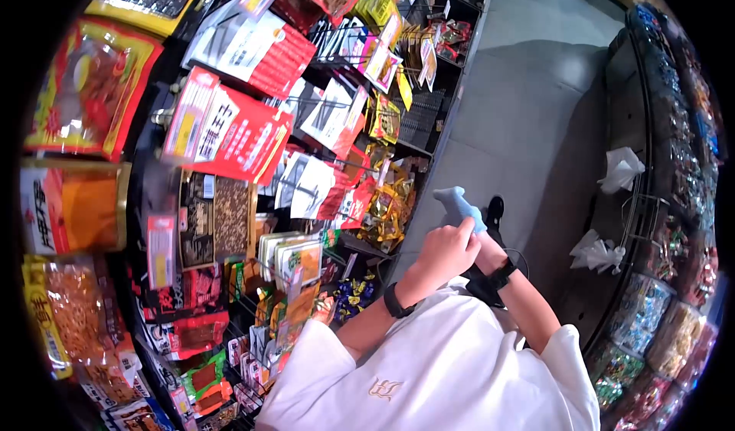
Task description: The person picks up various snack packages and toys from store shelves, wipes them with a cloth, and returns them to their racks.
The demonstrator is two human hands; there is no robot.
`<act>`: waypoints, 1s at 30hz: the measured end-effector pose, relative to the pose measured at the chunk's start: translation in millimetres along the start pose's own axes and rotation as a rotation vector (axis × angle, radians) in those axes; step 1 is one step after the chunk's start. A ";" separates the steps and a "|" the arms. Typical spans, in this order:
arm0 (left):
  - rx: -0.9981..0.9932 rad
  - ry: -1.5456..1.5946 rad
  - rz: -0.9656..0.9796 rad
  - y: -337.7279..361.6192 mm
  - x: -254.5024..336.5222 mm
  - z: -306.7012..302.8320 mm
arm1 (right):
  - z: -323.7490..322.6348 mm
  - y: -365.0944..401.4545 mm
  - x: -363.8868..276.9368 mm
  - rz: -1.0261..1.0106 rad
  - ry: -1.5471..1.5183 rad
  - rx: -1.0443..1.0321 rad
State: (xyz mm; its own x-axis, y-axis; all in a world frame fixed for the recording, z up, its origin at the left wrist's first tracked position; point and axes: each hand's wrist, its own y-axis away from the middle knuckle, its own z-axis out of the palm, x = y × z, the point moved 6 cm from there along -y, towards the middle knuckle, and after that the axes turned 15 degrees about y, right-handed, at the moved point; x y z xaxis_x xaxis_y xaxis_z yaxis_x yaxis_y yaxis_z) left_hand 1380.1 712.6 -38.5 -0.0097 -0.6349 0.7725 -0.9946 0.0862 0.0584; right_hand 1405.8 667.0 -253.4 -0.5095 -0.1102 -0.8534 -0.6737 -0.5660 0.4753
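A light blue glove (pixel 459 205) covers my right hand (pixel 468 215), which points away from me over the aisle floor. Its fingers look stretched out inside the fabric, and nothing shows in them. My bare left hand (pixel 446 252) lies against the glove near its cuff, fingers closed in a pinch on the material. Part of the cuff is hidden behind those fingers. A black band (pixel 395 301) circles my left wrist, and a black watch or band (pixel 503 272) sits on the right one.
Shelves on the left hold packaged snacks, including a red-and-white packet (pixel 230 128) and a brown-orange bag (pixel 73 205). Wrapped goods fill a display (pixel 639 312) on the right, where white plastic bags (pixel 597 252) hang. Grey floor (pixel 521 86) runs between; a dark shoe (pixel 495 210) shows ahead.
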 end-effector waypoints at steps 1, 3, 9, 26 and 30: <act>0.000 0.011 -0.009 -14.6 0.5 -0.3 | -7.8 -21.9 -14.8 -0.207 -0.048 -0.082; 0.018 0.026 -0.050 -45.9 1.6 -0.4 | -24.4 -51.2 -45.1 -0.052 -0.141 -0.038; 0.116 0.057 -0.124 -151.1 18.9 3.3 | -88.4 -106.3 -121.0 -0.215 -0.191 -0.031; 0.195 0.183 -0.180 -364.0 41.0 7.4 | -222.4 -216.6 -251.4 -0.313 0.095 -0.290; 0.189 0.240 -0.137 -419.5 31.3 3.6 | -250.2 -245.5 -337.3 -0.462 0.126 -0.019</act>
State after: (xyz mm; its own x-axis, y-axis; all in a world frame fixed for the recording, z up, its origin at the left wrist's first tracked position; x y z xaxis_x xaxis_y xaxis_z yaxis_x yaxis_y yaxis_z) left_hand 1796.6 653.9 -41.1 0.1275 -0.4300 0.8938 -0.9868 -0.1458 0.0706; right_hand 1877.0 638.7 -135.8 -0.0897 0.0591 -0.9942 -0.8037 -0.5939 0.0372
